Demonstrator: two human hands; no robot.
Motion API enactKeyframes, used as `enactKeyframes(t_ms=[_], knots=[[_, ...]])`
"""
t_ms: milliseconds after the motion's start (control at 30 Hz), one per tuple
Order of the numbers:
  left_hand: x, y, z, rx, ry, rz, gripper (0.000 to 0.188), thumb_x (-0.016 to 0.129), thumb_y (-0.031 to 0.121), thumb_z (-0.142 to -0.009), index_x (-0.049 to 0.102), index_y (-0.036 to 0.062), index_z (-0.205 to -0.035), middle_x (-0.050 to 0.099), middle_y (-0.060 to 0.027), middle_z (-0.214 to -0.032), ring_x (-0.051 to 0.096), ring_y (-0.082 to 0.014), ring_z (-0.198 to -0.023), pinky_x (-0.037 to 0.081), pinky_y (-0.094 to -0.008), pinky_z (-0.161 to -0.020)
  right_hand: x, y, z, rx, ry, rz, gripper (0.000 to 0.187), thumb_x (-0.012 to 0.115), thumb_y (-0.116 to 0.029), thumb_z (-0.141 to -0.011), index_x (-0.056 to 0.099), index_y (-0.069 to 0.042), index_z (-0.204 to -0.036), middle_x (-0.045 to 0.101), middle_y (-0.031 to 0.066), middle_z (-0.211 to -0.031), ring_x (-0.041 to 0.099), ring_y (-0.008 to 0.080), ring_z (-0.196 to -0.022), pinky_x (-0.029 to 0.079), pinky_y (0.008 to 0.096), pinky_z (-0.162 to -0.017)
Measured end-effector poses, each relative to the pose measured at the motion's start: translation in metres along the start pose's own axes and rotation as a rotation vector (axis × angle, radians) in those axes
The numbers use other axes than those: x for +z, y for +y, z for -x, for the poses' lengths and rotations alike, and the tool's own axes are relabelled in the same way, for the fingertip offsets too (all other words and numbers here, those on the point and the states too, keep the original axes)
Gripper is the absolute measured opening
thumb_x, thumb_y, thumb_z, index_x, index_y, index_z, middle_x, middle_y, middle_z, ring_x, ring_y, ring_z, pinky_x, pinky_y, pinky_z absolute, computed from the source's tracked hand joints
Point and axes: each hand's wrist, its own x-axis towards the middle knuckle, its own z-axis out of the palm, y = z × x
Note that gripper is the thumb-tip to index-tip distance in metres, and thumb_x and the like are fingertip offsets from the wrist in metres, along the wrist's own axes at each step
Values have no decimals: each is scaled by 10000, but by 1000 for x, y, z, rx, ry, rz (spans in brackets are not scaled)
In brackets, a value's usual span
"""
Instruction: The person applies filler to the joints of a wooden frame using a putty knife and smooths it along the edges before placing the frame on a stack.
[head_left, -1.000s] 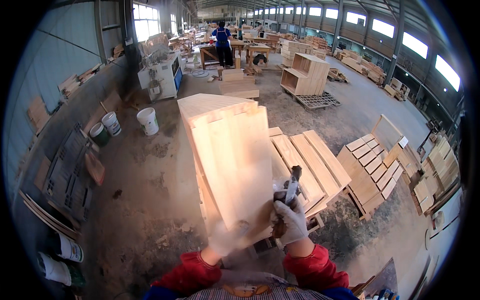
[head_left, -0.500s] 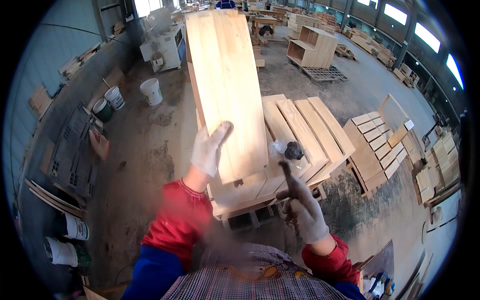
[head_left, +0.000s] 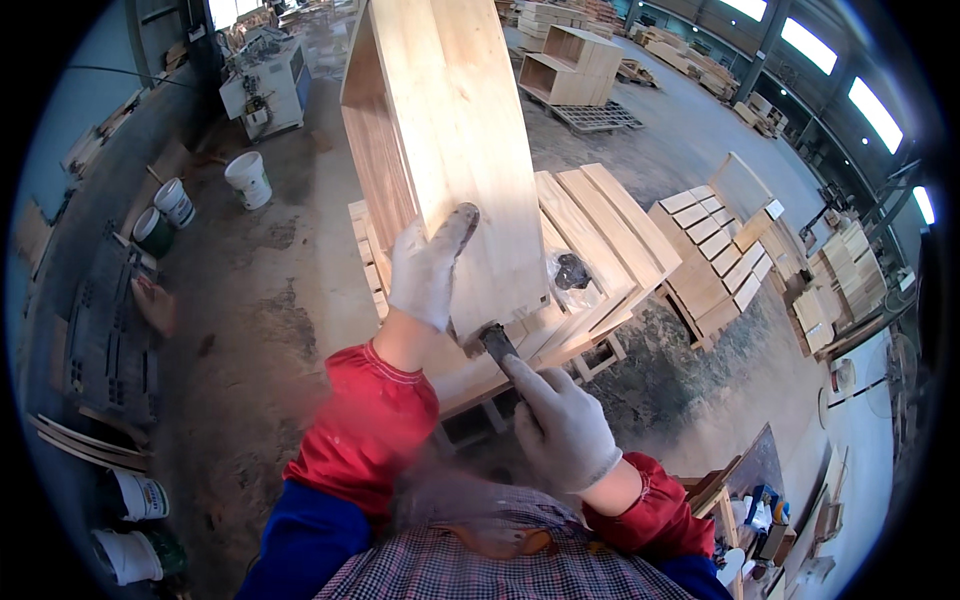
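A pale wooden drawer box (head_left: 470,120) stands tilted on one edge in front of me, its open inside facing left. My left hand (head_left: 425,270), in a whitish glove with dirty fingertips, grips the box's near left edge, thumb on the broad face. In my gloved right hand (head_left: 570,425) is a dark, narrow, flat-bladed tool (head_left: 497,345). My index finger lies along it, and its tip touches the box's near lower edge. Whether it is a chisel or a scraper I cannot tell. Beneath and to the right sit more wooden drawer boxes (head_left: 610,235).
A clear plastic bag with something dark in it (head_left: 572,272) lies on the boxes to the right. Farther right is another stack of boxes (head_left: 710,245). Buckets (head_left: 248,180) stand on the floor at left, near a white machine (head_left: 268,85).
My left hand has tilted the box, so more of its inside shows. My right hand has brought the tool from beside the box onto its near lower edge. The view has shifted.
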Motion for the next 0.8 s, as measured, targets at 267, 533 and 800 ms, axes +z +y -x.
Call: enactKeyframes(t_ms=[267,533,800], knots=[[-8,-9,-2,-28,-67,95,261,591,148,-877,558,-30,-1065,606,-60,-1001,585,-117,-937,472,-242,-851,5,-13,-5,71,-15,65,446,535,-58,-778,484,-63,-1221,525,148,-817,586,340,-655,489,414,-571],[-16,-12,-6,-17,-91,46,310,592,155,-877,522,-26,-1119,593,-66,-1041,580,-134,-978,470,-264,-894,-12,-20,-4,125,-54,21,411,526,-40,-773,519,-65,-1183,557,181,-832,583,374,-684,486,422,-600],[-4,-7,-1,-3,-5,78,227,597,155,-874,584,-27,-1009,616,-40,-933,588,-94,-864,465,-216,-802,-2,-18,-4,119,-86,116,419,533,-63,-776,499,-70,-1194,543,151,-814,591,344,-645,495,409,-564]])
